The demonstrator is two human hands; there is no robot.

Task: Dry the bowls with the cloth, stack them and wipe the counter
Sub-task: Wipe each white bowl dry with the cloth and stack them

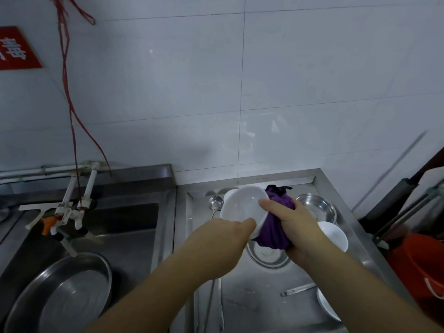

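1. State: left hand (223, 239) grips the near rim of a white bowl (242, 207), thumb over the edge. The bowl is tilted, mouth toward the camera, held above the steel surface (252, 296) at centre frame.
2. Right hand (295, 222) is curled round a bunched purple cloth (274, 231), pressing it to the bowl's outer right wall; thumb hooks over the rim into the bowl.
3. Step in hand, as I read it: drying this bowl's outside.
4. To do it well: turn the bowl with the left hand, keep the cloth hand fixed, sweep the full wall. Then the foot ring and the inside, where water pools.
5. Keep the left grip on the rim firm; wet glaze is probably slippery.
6. Stacking: other white bowls (332, 234) sit right of centre and at the lower right edge, with steel bowls (317, 205) near them. Stack by kind.
7. Surface wipe comes last; a ladle (215, 203) and a flat metal utensil (298, 289) need lifting first.
8. Writing: red sign (16, 49), upper left, bears white characters, cut off and blurred, unreadable. No brands visible.
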